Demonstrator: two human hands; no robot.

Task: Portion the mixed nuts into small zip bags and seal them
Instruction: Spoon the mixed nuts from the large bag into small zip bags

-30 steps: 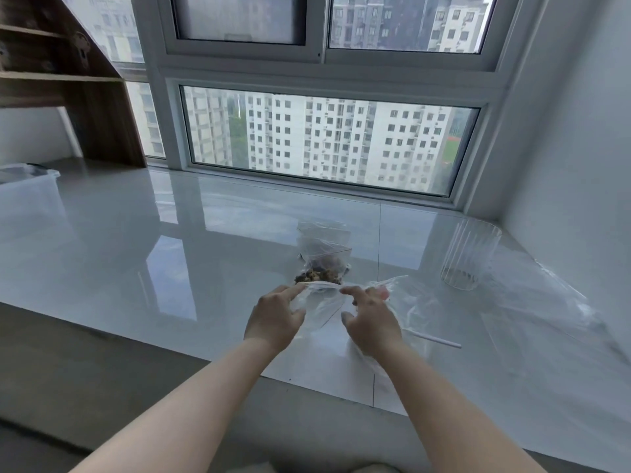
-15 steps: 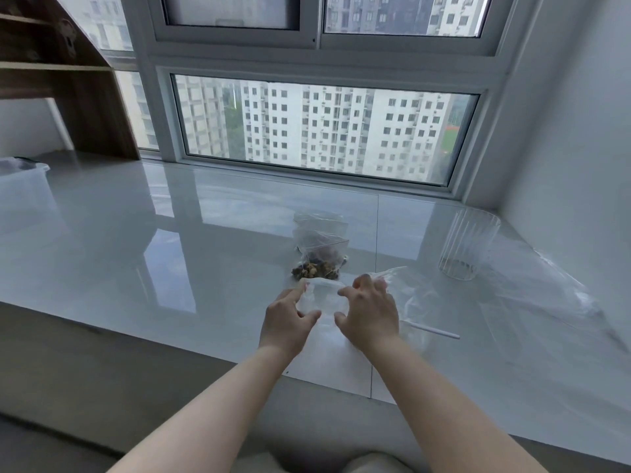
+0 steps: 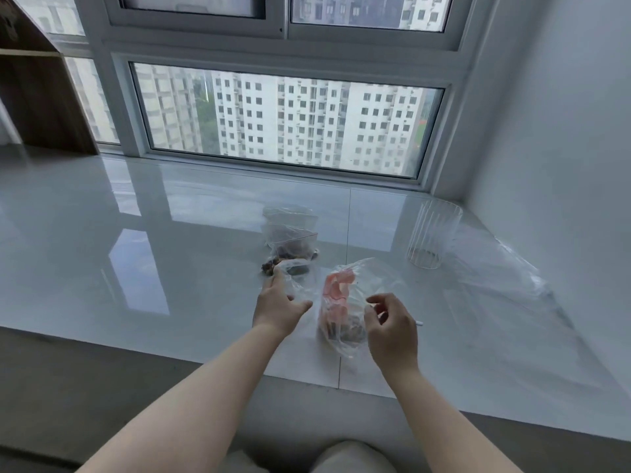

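Head view: left hand (image 3: pixel 278 303) pinches a small clear plastic zip bag (image 3: pixel 296 281); right hand (image 3: pixel 392 327), fingers curled, grips a clear nut-holding bag (image 3: pixel 341 312) just left of it.

No legible text, label or number anywhere (bags (image 3: pixel 341 302) and cup (image 3: pixel 432 233) unmarked).

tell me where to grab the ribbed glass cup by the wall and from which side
Take the cup around its upper wall, coming from the near left side. It stands upright with its mouth up, and the wall and loose plastic sheet crowd its right. A sideways grip around the ribbed wall probably holds better than pinching the thin rim.
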